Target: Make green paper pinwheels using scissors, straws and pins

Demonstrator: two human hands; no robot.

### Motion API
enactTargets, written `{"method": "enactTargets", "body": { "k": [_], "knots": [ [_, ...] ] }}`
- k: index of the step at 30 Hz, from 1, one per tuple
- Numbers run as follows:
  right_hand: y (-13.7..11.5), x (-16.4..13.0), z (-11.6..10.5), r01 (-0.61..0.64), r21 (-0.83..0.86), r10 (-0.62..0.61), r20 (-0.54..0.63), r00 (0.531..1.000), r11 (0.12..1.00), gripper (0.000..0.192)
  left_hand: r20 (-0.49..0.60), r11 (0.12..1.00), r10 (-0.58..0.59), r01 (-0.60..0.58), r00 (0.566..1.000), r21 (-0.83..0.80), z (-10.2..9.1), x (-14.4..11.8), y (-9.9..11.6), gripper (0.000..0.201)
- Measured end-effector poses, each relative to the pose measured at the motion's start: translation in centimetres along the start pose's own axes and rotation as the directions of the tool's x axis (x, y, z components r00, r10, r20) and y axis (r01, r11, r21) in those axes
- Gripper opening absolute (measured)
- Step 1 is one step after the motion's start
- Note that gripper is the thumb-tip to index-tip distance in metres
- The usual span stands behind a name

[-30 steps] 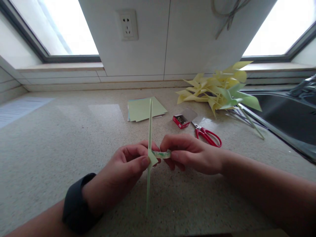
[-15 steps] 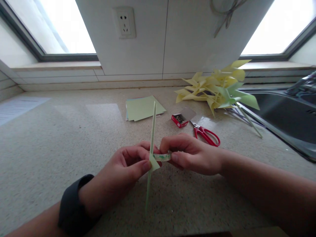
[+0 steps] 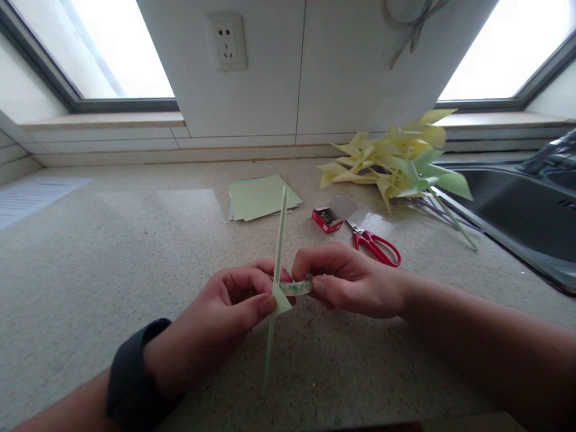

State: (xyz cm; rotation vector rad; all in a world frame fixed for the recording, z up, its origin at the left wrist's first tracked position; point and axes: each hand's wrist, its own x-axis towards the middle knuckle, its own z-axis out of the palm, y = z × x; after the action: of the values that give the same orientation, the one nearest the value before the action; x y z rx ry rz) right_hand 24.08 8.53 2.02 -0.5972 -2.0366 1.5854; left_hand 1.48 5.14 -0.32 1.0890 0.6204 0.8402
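Now | left hand (image 3: 225,312) grip pinches paper stick (image 3: 278,240) | right hand (image 3: 348,279) grip clamps tape roll (image 3: 297,287)

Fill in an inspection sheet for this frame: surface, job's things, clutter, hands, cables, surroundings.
Surface: speckled countertop.
Job's things: pale green paper stick with a folded flap, tape strip stretched from it.
Clutter: paper sheets, small red box open, red scissors, pile of paper pinwheels.
Hands: left hand pinches the stick; right hand holds the tape.
Cables: looped cord on the wall.
Surroundings: wall socket, windows, sink.
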Motion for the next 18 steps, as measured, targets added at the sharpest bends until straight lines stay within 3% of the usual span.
{"method": "enactTargets", "body": {
  "k": [6, 10, 15, 18],
  "knots": [
    [0.0, 0.2, 0.4, -0.018, 0.079, 0.033, -0.182, 0.983, 0.997, 0.020, -0.017, 0.999, 0.024, -0.024, 1.000, 0.024, -0.2, -0.1, -0.2, 0.009],
    [0.3, 0.5, 0.8, 0.025, 0.030, -0.015, -0.291, 0.957, 0.999, 0.010, 0.002, 0.997, 0.028, -0.028, 1.000, -0.071, -0.3, -0.2, -0.4, 0.008],
    [1.4, 0.7, 0.7, 0.045, -0.224, -0.147, -0.459, 0.876, 0.973, 0.032, -0.114, 0.997, -0.004, -0.005, 0.993, -0.075, -0.4, -0.1, -0.6, 0.006],
    [1.7, 0.6, 0.3, 0.004, -0.490, -0.254, -0.446, 0.858, 0.872, 0.027, -0.237, 1.000, 0.011, -0.017, 0.971, -0.024, -0.4, 0.1, -0.6, 0.007]
  ]
}}
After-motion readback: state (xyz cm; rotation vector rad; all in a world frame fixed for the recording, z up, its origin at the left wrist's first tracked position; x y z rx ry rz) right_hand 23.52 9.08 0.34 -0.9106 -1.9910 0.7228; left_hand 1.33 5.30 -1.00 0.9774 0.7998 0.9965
